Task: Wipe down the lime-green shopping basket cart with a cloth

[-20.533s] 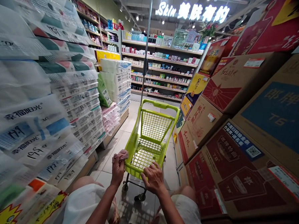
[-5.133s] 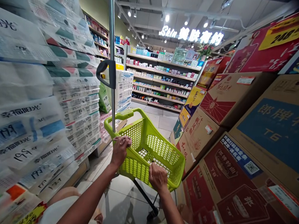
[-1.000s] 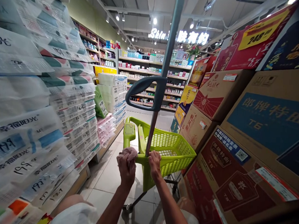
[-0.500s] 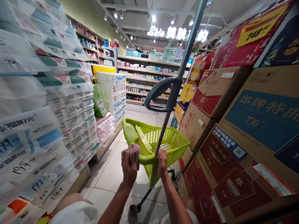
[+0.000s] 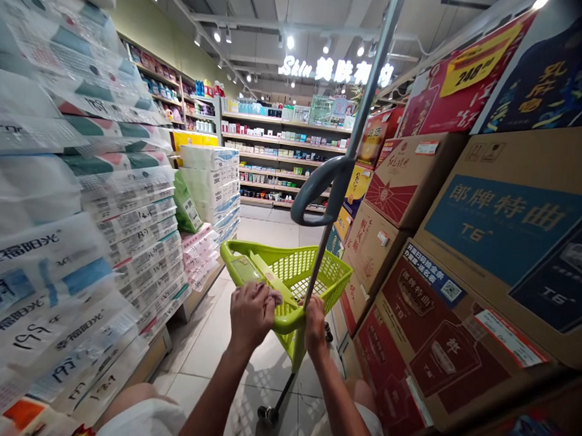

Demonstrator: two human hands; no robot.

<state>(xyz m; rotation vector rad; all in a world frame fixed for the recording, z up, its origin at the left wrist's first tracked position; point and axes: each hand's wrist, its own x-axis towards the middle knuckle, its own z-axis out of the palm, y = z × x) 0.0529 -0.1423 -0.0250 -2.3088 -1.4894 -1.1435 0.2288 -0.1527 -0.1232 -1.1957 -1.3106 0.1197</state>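
Observation:
A lime-green shopping basket cart (image 5: 285, 322) on a wheeled stand is in front of me, its near rim toward my body. My left hand (image 5: 251, 310) is closed over a crumpled pinkish cloth (image 5: 276, 297), pressed on the rim's left part. At the base of the grey pole (image 5: 327, 236) my right hand (image 5: 315, 320) grips, its fingers wrapped round the pole where it meets the rim. Higher up, the pole carries a dark grey loop handle (image 5: 316, 192). Part of the cloth is hidden beneath my left fingers.
Stacked packs of tissue paper (image 5: 49, 257) line the left side. Liquor cartons (image 5: 506, 216) are piled close on the right. Shelves of small boxed goods (image 5: 285, 139) stand at the back, beyond the tiled floor (image 5: 200, 356). A caster (image 5: 267, 414) is low in front of me.
My left hand has moved forward onto the rim with the cloth, now covering more of it. The basket appears shifted slightly left and turned. My right hand keeps its grip.

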